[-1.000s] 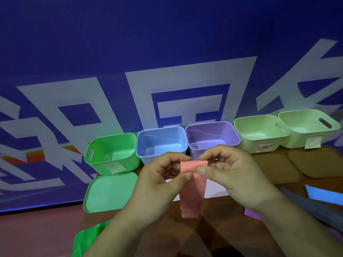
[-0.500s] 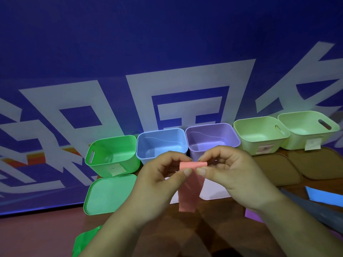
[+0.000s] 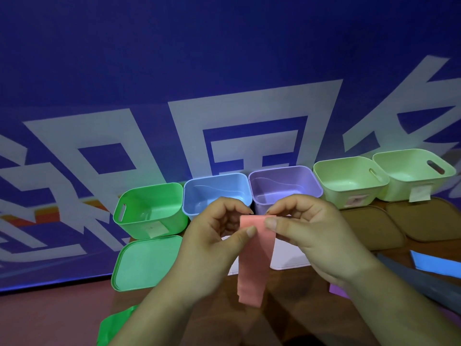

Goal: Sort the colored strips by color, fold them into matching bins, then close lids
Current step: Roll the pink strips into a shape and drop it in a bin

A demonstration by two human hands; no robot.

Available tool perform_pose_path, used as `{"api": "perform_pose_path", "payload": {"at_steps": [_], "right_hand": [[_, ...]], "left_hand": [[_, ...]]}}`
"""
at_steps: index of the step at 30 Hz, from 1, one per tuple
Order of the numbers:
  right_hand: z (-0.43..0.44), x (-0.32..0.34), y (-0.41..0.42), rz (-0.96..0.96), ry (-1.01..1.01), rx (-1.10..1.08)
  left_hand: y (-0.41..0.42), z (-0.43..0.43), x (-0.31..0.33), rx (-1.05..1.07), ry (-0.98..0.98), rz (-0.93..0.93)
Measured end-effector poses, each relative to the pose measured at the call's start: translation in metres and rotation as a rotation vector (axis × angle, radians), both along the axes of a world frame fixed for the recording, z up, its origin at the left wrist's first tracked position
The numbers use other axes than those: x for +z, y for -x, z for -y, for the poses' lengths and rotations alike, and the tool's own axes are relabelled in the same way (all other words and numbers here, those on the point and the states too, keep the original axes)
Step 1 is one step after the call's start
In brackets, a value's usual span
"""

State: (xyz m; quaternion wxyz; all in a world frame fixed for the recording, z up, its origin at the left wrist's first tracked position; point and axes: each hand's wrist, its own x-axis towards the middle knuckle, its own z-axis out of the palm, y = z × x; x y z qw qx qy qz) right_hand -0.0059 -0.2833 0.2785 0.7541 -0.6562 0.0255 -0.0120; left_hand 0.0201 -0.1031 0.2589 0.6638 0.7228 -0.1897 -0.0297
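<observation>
Pink paper strip [image 3: 252,260] hangs at the centre of the view. Its top edge is pinched between thumb and forefinger of both the left hand [image 3: 212,245] and the right hand [image 3: 314,236], with the other fingers curled loosely behind. The top looks turned over into a first fold, though the view is too dim to be sure.

From ten o'clock round to two stand five open plastic bins: the bright green bin [image 3: 149,208], the light blue bin [image 3: 214,191], the lilac bin [image 3: 284,186] and two pale green bins [image 3: 349,181] [image 3: 411,171]. They look empty, so nothing is sorted yet.

No lid is on. The green lid [image 3: 147,260] lies flat at nine o'clock and the brown lids [image 3: 369,228] at three. More strips wait — a blue strip [image 3: 434,263] at three, a purple strip [image 3: 336,290] at four, a green strip [image 3: 114,325] at seven. I judge the task barely begun.
</observation>
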Motion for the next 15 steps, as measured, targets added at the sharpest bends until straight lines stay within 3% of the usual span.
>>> {"api": "perform_pose_path", "payload": {"at_steps": [7,15], "right_hand": [[-0.0024,-0.0017,-0.0006,-0.088,-0.115,-0.031],[-0.0032,-0.0046,-0.0012,-0.134,-0.113,-0.032]], "left_hand": [[0.0016,-0.0032,-0.0024,-0.008,-0.185,0.155],[0.0000,-0.0065,-0.0051,0.004,-0.131,0.112]]}}
